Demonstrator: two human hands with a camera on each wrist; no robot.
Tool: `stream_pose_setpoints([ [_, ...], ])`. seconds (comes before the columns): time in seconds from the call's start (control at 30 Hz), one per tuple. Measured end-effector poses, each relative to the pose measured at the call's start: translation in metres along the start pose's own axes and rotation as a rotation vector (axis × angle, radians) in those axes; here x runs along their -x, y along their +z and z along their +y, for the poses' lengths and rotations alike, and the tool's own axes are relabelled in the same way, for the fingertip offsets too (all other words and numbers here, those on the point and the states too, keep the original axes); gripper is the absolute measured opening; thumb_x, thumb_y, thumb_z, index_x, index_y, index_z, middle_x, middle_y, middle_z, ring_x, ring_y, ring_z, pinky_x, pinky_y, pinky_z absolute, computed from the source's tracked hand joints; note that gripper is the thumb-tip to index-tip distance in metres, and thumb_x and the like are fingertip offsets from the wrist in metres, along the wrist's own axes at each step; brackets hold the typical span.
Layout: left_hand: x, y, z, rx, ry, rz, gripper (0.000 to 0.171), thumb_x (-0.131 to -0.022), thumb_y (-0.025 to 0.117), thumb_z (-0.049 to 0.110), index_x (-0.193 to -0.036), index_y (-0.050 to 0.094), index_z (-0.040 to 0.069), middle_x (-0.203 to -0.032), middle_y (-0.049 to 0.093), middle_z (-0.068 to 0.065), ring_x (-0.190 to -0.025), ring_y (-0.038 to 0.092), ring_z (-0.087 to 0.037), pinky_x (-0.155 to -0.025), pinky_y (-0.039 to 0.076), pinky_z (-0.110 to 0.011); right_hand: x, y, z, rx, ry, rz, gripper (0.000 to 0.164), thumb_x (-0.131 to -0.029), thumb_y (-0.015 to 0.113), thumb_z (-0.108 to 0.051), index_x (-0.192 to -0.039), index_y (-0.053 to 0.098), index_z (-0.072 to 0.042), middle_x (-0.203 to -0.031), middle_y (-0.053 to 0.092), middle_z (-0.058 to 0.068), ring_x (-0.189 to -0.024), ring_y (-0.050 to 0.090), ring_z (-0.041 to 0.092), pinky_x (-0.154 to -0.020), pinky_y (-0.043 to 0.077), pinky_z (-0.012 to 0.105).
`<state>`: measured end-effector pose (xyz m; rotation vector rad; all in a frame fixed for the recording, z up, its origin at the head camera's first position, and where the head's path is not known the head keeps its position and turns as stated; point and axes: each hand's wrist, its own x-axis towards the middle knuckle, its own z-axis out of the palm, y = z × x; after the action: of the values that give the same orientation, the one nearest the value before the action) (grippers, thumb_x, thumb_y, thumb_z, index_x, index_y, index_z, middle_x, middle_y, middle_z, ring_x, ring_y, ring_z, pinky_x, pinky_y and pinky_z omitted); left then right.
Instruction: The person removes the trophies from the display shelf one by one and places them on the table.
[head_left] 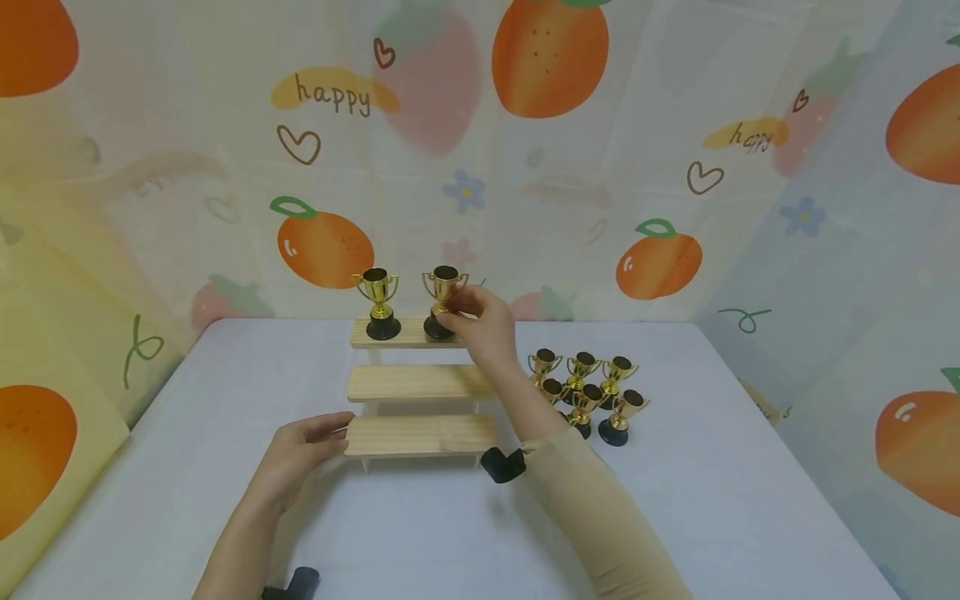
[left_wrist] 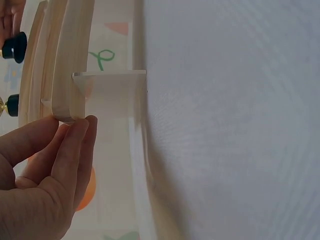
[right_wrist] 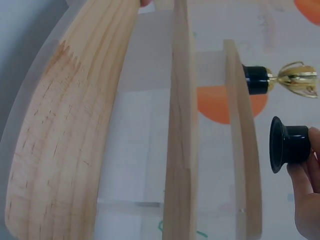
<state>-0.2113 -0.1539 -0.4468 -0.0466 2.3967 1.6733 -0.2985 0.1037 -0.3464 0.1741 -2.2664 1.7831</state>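
Observation:
A small gold trophy cup with a black base point(head_left: 438, 327) is pinched between the thumb and fingers of my right hand point(head_left: 487, 329), at the top board of a three-step wooden display stand point(head_left: 420, 383). In the right wrist view its black base point(right_wrist: 290, 144) shows a gap from the board. Another gold trophy point(head_left: 380, 293) stands upright on the left of that top board. My left hand point(head_left: 296, 454) grips the left end of the lowest board point(left_wrist: 70, 85), thumb on one side and fingers on the other.
Several more gold trophies point(head_left: 615, 417) stand grouped on the white tabletop point(head_left: 720, 500), right of the stand. Clear supports point(left_wrist: 112, 80) hold the boards up. A fruit-patterned cloth point(head_left: 555, 183) hangs behind and at both sides.

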Motion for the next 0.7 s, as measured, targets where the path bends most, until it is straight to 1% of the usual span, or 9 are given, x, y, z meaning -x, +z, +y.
stream_pose_setpoints([
  [0.13,0.0,0.0,0.0,-0.002,-0.002,-0.001,0.048,-0.094,0.061,0.008,-0.14,0.051,-0.004,-0.141,0.056,-0.025,-0.128,0.06,-0.032,-0.089,0.052,-0.014,0.007,-0.011,-0.002,-0.035,-0.009,0.004,0.029,-0.082,0.078,-0.006,-0.11,0.069,-0.005,-0.112,0.073,0.013,-0.111,0.068,0.023,-0.096,0.057,0.025],
  [0.3,0.0,0.0,0.001,-0.003,-0.002,-0.004,0.048,-0.094,0.06,0.008,-0.14,0.051,-0.004,-0.141,0.056,-0.025,-0.128,0.06,-0.031,-0.088,0.052,-0.013,0.016,-0.028,-0.006,-0.078,-0.025,0.013,0.028,-0.082,0.077,-0.003,-0.109,0.069,-0.004,-0.114,0.072,0.016,-0.113,0.067,0.024,-0.097,0.057,0.028],
  [0.37,0.0,0.0,0.001,-0.004,-0.005,-0.003,0.047,-0.095,0.06,0.008,-0.14,0.051,-0.004,-0.141,0.056,-0.025,-0.128,0.06,-0.031,-0.088,0.052,-0.013,0.02,-0.036,-0.007,-0.088,-0.019,0.018,0.028,-0.082,0.077,-0.003,-0.11,0.069,-0.004,-0.115,0.072,0.016,-0.114,0.067,0.023,-0.097,0.058,0.029],
  [0.53,0.0,0.001,0.002,-0.001,-0.01,0.001,0.047,-0.094,0.06,0.007,-0.139,0.052,-0.004,-0.141,0.056,-0.026,-0.127,0.061,-0.031,-0.089,0.054,-0.015,0.029,-0.053,-0.002,-0.068,0.024,0.036,0.028,-0.083,0.077,-0.007,-0.11,0.07,-0.008,-0.115,0.071,0.01,-0.114,0.067,0.018,-0.094,0.058,0.027],
  [0.7,0.001,0.001,0.002,0.011,-0.01,0.003,0.048,-0.094,0.06,0.006,-0.139,0.051,-0.005,-0.141,0.055,-0.027,-0.126,0.062,-0.031,-0.089,0.055,-0.016,0.038,-0.064,0.002,-0.076,0.046,0.052,0.03,-0.083,0.077,-0.006,-0.112,0.069,-0.007,-0.115,0.071,0.011,-0.114,0.066,0.018,-0.093,0.058,0.024],
])
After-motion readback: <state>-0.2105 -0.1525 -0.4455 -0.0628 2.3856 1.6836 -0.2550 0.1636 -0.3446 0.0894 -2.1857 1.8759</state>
